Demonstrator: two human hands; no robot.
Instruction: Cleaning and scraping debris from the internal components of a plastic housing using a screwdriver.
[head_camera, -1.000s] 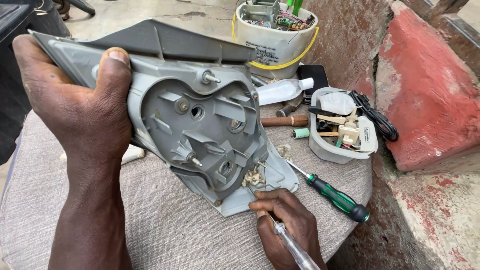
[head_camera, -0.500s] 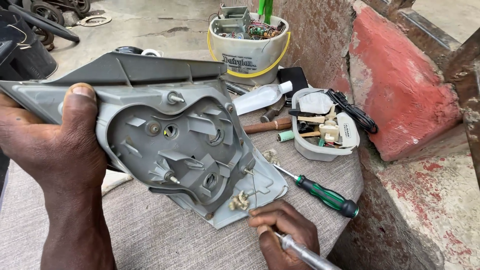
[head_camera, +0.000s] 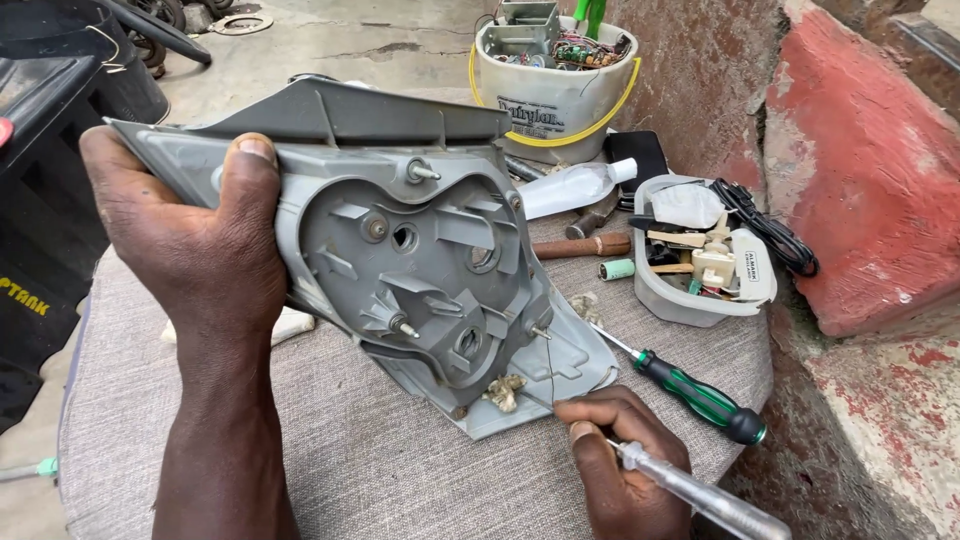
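Across the middle of the frame, a grey plastic lamp housing (head_camera: 400, 270) is held tilted with its ribbed back side facing up, its lower corner resting on a grey fabric-covered surface (head_camera: 330, 460). At centre left, the left hand (head_camera: 200, 250) has its grip clamped on the housing's upper left edge, thumb pressed flat over the rim. At lower right, the right hand (head_camera: 615, 460) has its grip closed on a clear-handled screwdriver (head_camera: 700, 490), whose thin metal shaft points up to the housing's lower right corner, beside a small pale clump of residue (head_camera: 503, 390). Just right of that hand, a green-and-black-handled screwdriver (head_camera: 690, 390) lies on the fabric, its tip toward the housing. Further right, a pale plastic tray (head_camera: 690, 300) holds small electrical parts, with a black cable (head_camera: 775, 235) draped along its far side. Between tray and housing lie a wooden-handled tool (head_camera: 585, 245) and a small green cylinder (head_camera: 617, 268). Near the top centre of the frame stands a white bucket with a yellow handle (head_camera: 555, 100), filled with circuit boards and wiring; below it lie a white squeeze bottle (head_camera: 570, 185) and a black phone-like slab (head_camera: 640, 155). A red-painted concrete block (head_camera: 870, 190) fills the right of the frame.
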